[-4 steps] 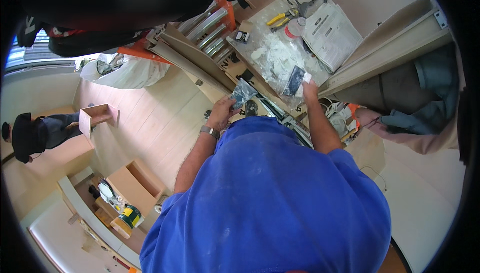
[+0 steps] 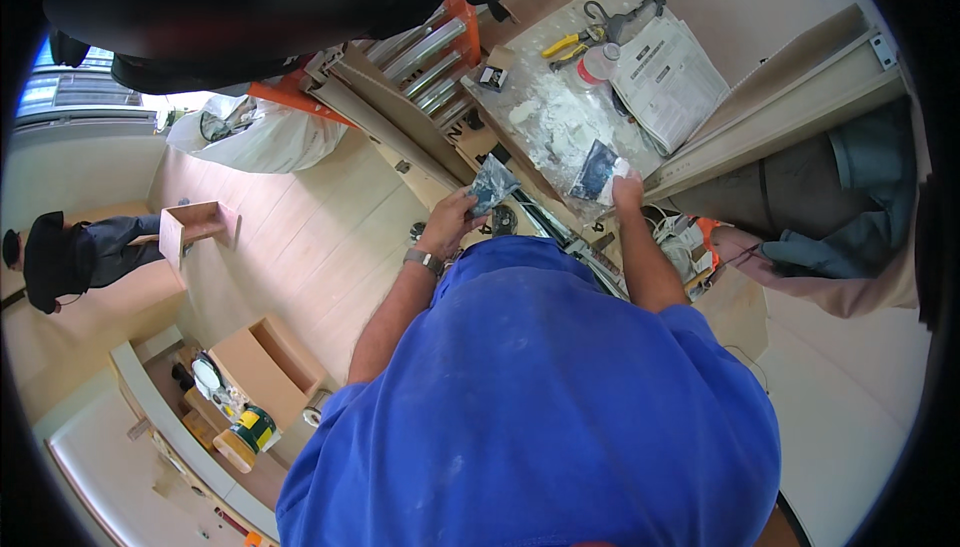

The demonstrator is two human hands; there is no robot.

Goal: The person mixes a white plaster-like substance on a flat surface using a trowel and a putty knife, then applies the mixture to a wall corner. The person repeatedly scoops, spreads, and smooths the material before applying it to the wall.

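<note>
My left hand (image 2: 450,223), a watch at its wrist, pinches a flat grey-blue putty knife (image 2: 493,185) smeared with white. My right hand (image 2: 628,190) grips another putty knife (image 2: 597,169), its broad dark-blue blade held over the near edge of a dusty board (image 2: 530,129); white paste coats the part beside my fingers. The two blades are apart. On the board behind the right blade lies a patch of white filler (image 2: 565,117).
Farther up the board are yellow-handled pliers (image 2: 562,46), a clear red-banded container (image 2: 598,65), a small box (image 2: 492,78) and a printed paper stack (image 2: 668,79). Long panels (image 2: 775,117) flank it at right. A person (image 2: 75,257) is at far left, near a small wooden box (image 2: 195,227).
The whole view has shifted slightly. The left putty knife's face has turned and shows less shine; the right blade has tilted a little. Both hands keep their holds.
</note>
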